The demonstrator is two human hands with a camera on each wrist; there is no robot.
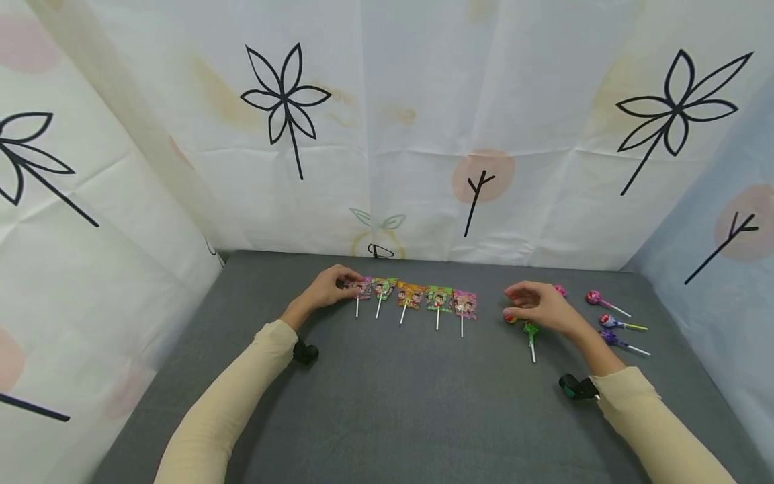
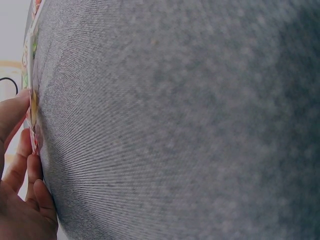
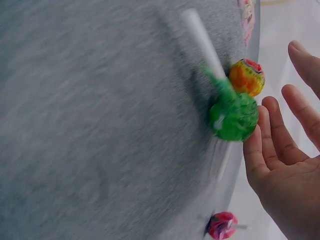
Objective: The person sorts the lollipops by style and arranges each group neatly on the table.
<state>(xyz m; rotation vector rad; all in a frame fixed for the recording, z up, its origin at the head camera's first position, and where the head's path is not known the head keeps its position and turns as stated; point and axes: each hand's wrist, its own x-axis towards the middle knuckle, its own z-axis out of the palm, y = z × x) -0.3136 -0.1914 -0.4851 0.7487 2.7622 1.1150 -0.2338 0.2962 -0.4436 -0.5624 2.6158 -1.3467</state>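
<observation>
Near the far edge of the grey, fabric-textured desk (image 1: 387,403), the left hand (image 1: 326,288) pinches the leftmost flat, shiny packet (image 1: 361,289) in a row of five wrapped lollipops (image 1: 410,296). The right hand (image 1: 541,306) has its fingers loosely parted, holding nothing, just beside a round green lollipop (image 3: 234,119) and a yellow-orange ball-shaped lollipop (image 3: 247,78). A broad stretch of desk spreads between the sleeves (image 1: 226,403).

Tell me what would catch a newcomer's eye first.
Likely the row of five flat-wrapped lollipops on the gray cloth, its left end at the left hand. Then the green ball lollipop near the right hand, and bold black flower drawings on the white backdrop.
</observation>
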